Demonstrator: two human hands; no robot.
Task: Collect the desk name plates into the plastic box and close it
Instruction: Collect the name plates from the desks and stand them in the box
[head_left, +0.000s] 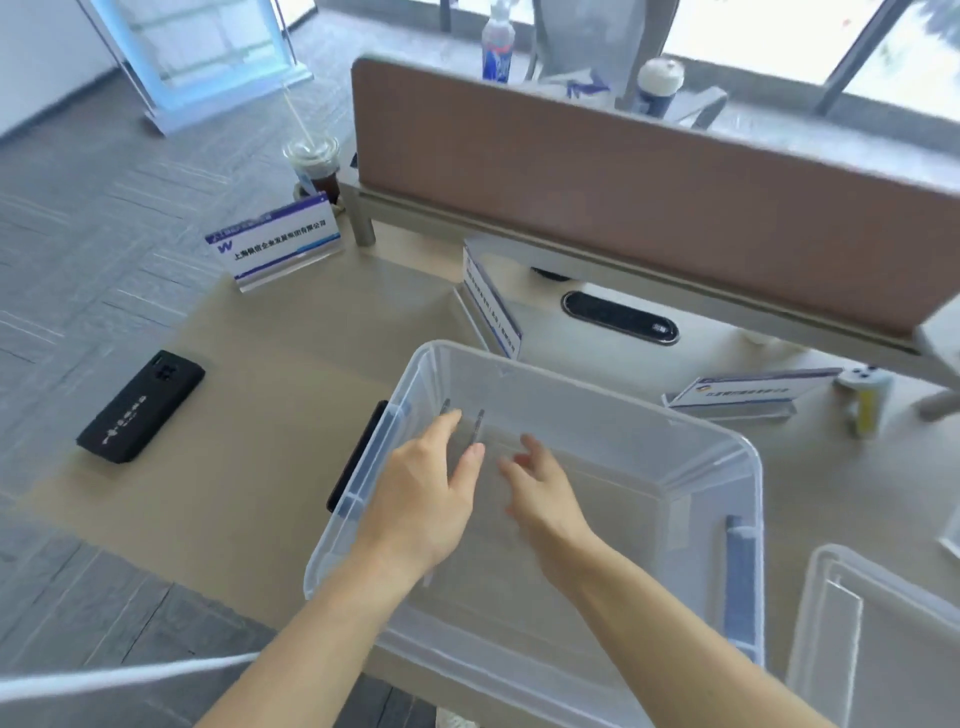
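The clear plastic box (748, 467) stands open on the beige desk, near its front edge. Both my hands reach into it from below: my left hand (421, 499) by the box's left wall, my right hand (545, 493) just beside it, fingers apart on both. Two faint dark lines show near my left fingertips; what they are is unclear. One name plate (275, 244) stands upright at the desk's far left corner. A second name plate (491, 301) stands just behind the box. A third name plate (748, 395) leans low to the box's right.
The clear lid (883, 649) lies at the lower right. A black case (140, 408) rests at the desk's left edge. An iced drink cup (314, 166) stands behind the far plate. A brown partition (649, 197) runs along the back. A small white-and-yellow object (865, 400) sits at the right.
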